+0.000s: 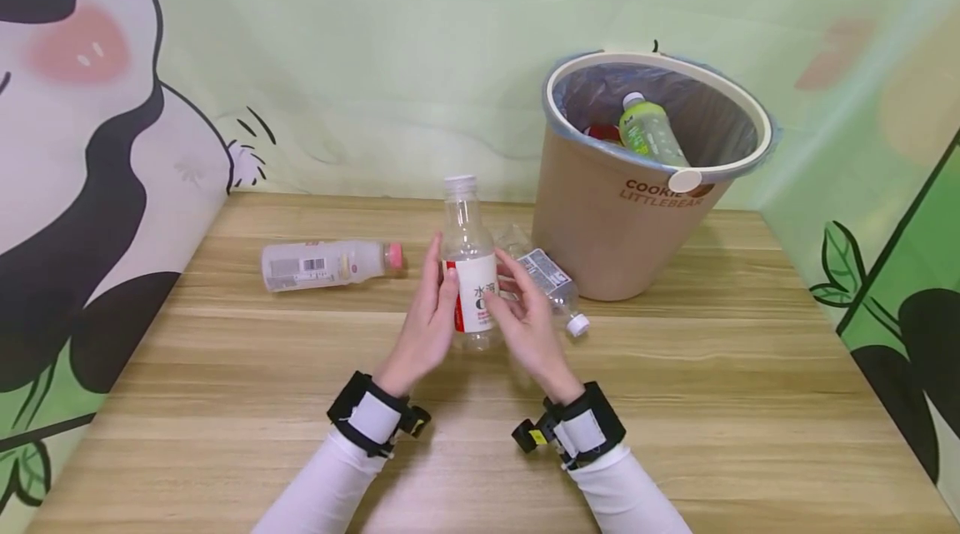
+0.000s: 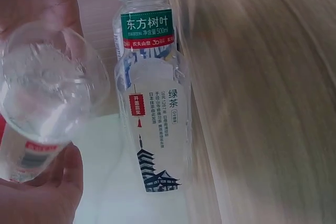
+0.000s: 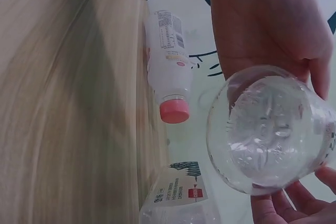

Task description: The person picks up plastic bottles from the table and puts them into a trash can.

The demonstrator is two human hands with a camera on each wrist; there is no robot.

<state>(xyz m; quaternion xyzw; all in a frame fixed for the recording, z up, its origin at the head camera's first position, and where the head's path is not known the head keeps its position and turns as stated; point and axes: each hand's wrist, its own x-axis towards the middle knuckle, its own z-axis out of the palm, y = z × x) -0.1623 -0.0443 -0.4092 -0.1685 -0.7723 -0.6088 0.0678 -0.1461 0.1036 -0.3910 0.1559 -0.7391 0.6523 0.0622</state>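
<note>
Red-and-white-labelled bottle (image 1: 474, 284) is between your two hands, over the wooden table (image 1: 735, 401), which spreads wide beneath everything. Largest on it is the brown bin (image 1: 600, 226), behind and to your right; a broad swing of your right arm could jolt it and shift the green bottle (image 1: 651, 134) inside. Two more bottles lie on their sides: the milky bottle (image 1: 333, 265) to your left, well apart from your hands, and the clear bottle (image 1: 546, 270) just beside your right hand, near the bin's foot. That second one looks the likelier trouble, since a sideways drift of your knuckles may send it rolling. Your left hand (image 1: 426, 321) grips one side of the labelled bottle, thumb on the label, while your right hand (image 1: 531, 321) grips the other. Its thin plastic looks slick: squeeze hard and it might dent, ease off one side and it could slip or twist. Smallest are the pink cap (image 1: 395, 256) and white cap (image 1: 577, 325), both on the lying bottles.
</note>
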